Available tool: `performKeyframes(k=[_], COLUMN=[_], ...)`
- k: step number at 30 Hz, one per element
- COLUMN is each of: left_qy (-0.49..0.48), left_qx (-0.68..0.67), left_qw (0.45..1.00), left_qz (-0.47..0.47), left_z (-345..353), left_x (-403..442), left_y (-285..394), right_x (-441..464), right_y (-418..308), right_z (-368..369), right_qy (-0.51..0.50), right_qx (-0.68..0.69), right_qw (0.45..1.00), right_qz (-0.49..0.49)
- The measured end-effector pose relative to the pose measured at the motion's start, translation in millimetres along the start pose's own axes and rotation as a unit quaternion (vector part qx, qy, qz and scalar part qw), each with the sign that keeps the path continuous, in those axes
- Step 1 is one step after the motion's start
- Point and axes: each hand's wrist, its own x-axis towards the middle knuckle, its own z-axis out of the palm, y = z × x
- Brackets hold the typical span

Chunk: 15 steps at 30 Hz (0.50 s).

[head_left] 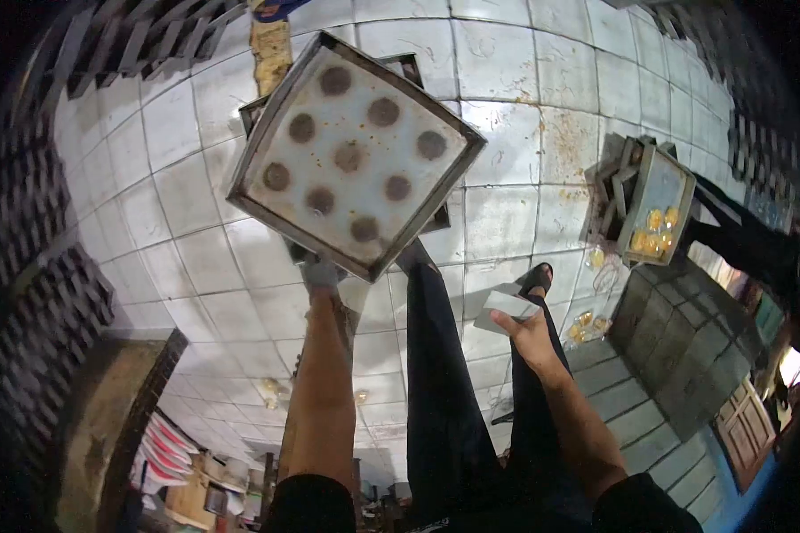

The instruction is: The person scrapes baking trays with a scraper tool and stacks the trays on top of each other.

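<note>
In the upper middle of the frame, a square metal baking tray (pixel 373 169) with nine dark round marks sits askew over other trays whose corners poke out. The left hand (pixel 323 272) is at its lower-left edge; the fingers are mostly hidden by the rim, so I cannot tell whether they grip it. Right of centre, the right hand (pixel 532 338) pinches a flat pale scraper (pixel 496 314), thumb on its upper face, the tray well apart from these fingers. White floor tiles (pixel 498 213) lie between.
</note>
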Motion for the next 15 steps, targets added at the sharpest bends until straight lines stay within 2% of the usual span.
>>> performKeyframes(k=[2,3,4,6,8,10,12,13,15], left_qy=[-0.019,-0.013,-0.025,-0.073,-0.082,-0.043,-0.016,-0.012,0.036], left_qx=[0.066,0.077,0.111,0.241,0.305,0.240,0.153,0.147,0.297], left_qw=[0.998,0.997,0.993,0.966,0.944,0.969,0.970,0.971,0.942], left_qz=[0.004,-0.001,0.009,0.061,0.096,0.043,0.189,0.187,0.150], left_z=[-3.4,9.7,7.0,-14.3,-23.5,-14.1,-9.5,-8.1,-5.7], left_x=[4.9,-37.0,-31.0,31.5,64.5,58.9,59.1,56.6,44.1], left_y=[-3.3,28.1,22.3,-31.9,-64.6,-66.5,-78.6,-76.4,-61.3], right_x=[2.5,6.2,15.0,37.1,42.0,39.6,31.7,27.6,20.4], right_y=[0.9,-3.4,5.0,28.5,10.2,1.3,1.1,-0.2,0.8], right_z=[2.0,5.8,4.4,-1.7,6.4,15.3,22.4,24.3,23.8], right_qy=[0.001,0.019,0.006,0.025,0.014,0.013,0.014,0.001,-0.026], right_qx=[0.030,0.016,0.010,0.012,-0.020,0.028,0.018,0.013,-0.006], right_qw=[1.000,1.000,1.000,0.998,0.998,0.998,0.999,0.999,0.999], right_qz=[-0.008,0.002,0.000,0.059,0.052,0.052,0.028,0.030,0.026])
